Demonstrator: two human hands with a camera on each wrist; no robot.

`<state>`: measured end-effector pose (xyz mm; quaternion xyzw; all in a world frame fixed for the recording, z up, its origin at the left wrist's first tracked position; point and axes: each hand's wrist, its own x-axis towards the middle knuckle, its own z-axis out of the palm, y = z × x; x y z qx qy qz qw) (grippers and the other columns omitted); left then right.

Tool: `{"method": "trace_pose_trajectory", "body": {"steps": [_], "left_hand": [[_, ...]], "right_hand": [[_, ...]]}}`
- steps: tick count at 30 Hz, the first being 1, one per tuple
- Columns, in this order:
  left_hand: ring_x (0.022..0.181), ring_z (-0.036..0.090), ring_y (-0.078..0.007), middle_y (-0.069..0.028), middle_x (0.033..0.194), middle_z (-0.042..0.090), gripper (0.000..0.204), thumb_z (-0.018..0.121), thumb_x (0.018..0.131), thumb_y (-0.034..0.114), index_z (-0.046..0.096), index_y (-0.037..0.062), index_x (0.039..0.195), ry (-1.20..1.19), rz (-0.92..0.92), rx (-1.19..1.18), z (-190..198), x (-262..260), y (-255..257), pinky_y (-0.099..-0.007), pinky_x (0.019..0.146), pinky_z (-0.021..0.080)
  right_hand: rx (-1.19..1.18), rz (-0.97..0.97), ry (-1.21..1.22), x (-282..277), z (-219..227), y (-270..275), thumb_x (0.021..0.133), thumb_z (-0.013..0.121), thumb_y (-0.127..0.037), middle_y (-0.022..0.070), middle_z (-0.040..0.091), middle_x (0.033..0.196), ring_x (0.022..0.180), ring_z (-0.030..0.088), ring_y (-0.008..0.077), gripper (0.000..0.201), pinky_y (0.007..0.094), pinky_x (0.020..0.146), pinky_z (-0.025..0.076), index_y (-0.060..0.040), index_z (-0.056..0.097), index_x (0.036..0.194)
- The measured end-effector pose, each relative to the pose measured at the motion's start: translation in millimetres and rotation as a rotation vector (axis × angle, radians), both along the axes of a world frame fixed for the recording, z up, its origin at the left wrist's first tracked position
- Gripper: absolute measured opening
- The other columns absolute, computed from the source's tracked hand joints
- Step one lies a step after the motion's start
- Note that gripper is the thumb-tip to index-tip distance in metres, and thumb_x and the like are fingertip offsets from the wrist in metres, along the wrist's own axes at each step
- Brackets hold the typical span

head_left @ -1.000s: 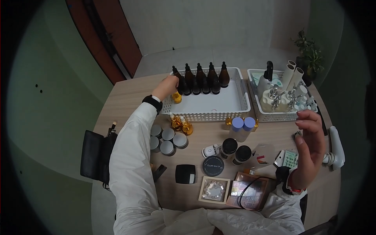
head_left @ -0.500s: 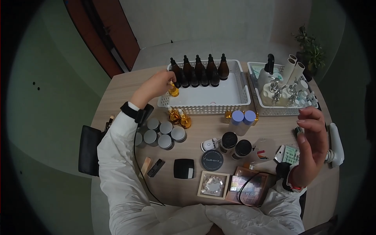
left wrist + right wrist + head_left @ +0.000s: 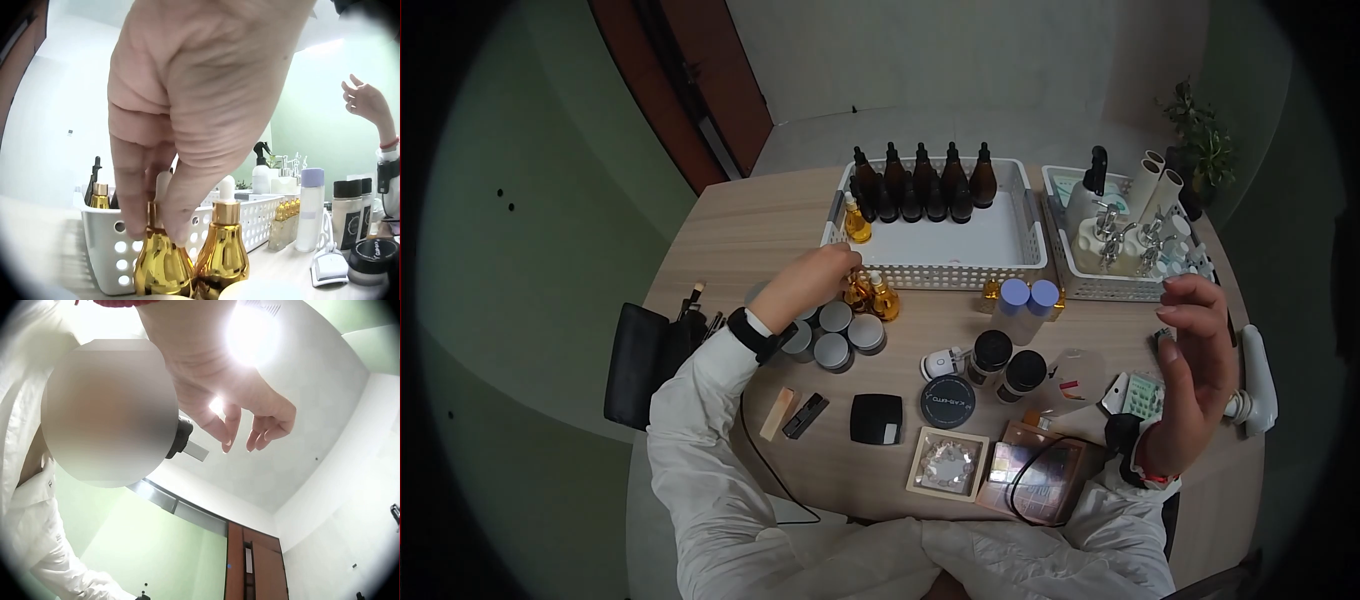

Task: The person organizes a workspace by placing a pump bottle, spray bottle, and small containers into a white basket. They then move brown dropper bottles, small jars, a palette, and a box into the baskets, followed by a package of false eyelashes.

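My left hand (image 3: 812, 282) is at the front left corner of the white basket (image 3: 995, 235). In the left wrist view, its thumb and fingers pinch the neck of a gold dropper bottle (image 3: 164, 265) with a white rubber bulb. A matching gold dropper bottle (image 3: 223, 253) stands right beside it. Inside the basket, a third gold dropper bottle (image 3: 858, 226) stands at the left, next to rows of dark brown dropper bottles (image 3: 923, 185). My right hand (image 3: 1200, 370) is raised over the table's right side, fingers loosely bent and holding nothing.
Several silver-lidded jars (image 3: 834, 350) stand just below my left hand. A second basket (image 3: 1110, 288) with pump bottles is at the back right. Lilac-capped bottles (image 3: 1020, 325), black-lidded jars (image 3: 990, 358) and a black compact (image 3: 876, 419) are spread nearer. A black cable (image 3: 765, 460) trails by my left sleeve.
My left hand has left the gold dropper bottle standing in the basket. It has come toward me, over the basket's front rim, to the gold bottles outside. The right hand stays put.
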<state>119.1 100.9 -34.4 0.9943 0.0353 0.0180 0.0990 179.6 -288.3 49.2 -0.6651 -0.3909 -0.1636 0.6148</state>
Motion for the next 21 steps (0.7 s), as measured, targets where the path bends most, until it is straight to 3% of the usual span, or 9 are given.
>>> {"method": "trace_pose_trajectory", "body": {"steps": [8, 12, 16, 17, 21], "left_hand": [[0.089, 0.060, -0.0334, -0.0167, 0.093, 0.061, 0.021, 0.067, 0.071, -0.001, 0.062, -0.0024, 0.092, -0.041, -0.049, 0.022, -10, -4, 15, -0.0378, 0.081, 0.049], [0.087, 0.061, -0.0325, -0.0168, 0.092, 0.062, 0.021, 0.068, 0.071, -0.002, 0.061, -0.0028, 0.091, -0.049, -0.031, 0.002, 38, -16, 8, -0.0370, 0.077, 0.051], [0.080, 0.064, -0.0310, -0.0170, 0.089, 0.063, 0.019, 0.070, 0.073, -0.001, 0.062, -0.0027, 0.090, -0.207, -0.013, -0.071, 86, -11, 5, -0.0353, 0.069, 0.053], [0.078, 0.065, -0.0304, -0.0172, 0.089, 0.064, 0.017, 0.070, 0.074, 0.000, 0.063, -0.0024, 0.090, -0.287, -0.035, -0.068, 93, -5, 6, -0.0348, 0.067, 0.053], [0.078, 0.065, -0.0313, -0.0166, 0.089, 0.065, 0.019, 0.071, 0.071, 0.001, 0.064, -0.0018, 0.089, -0.240, -0.026, 0.018, 75, 50, 22, -0.0348, 0.069, 0.053]], "right_hand": [[0.005, 0.023, 0.012, -2, 1, 0, 0.075, 0.052, 0.000, 0.0169, 0.050, 0.114, 0.109, 0.048, 0.0255, 0.023, 0.0363, 0.096, 0.034, -0.0002, 0.063, 0.095], [-0.007, 0.028, 0.004, -2, 1, -1, 0.074, 0.053, 0.001, 0.0169, 0.050, 0.114, 0.109, 0.048, 0.0254, 0.023, 0.0361, 0.096, 0.034, -0.0004, 0.063, 0.095], [0.004, 0.037, 0.019, -1, -1, 2, 0.074, 0.053, 0.001, 0.0167, 0.050, 0.114, 0.109, 0.048, 0.0252, 0.023, 0.0361, 0.096, 0.034, -0.0005, 0.063, 0.094], [0.011, 0.032, 0.025, -1, -1, 3, 0.074, 0.053, 0.001, 0.0168, 0.050, 0.114, 0.109, 0.048, 0.0251, 0.023, 0.0362, 0.096, 0.034, -0.0005, 0.063, 0.094], [-0.003, 0.030, 0.011, -1, -1, 4, 0.074, 0.053, 0.001, 0.0170, 0.049, 0.114, 0.108, 0.048, 0.0248, 0.023, 0.0361, 0.096, 0.034, -0.0004, 0.063, 0.094]]}}
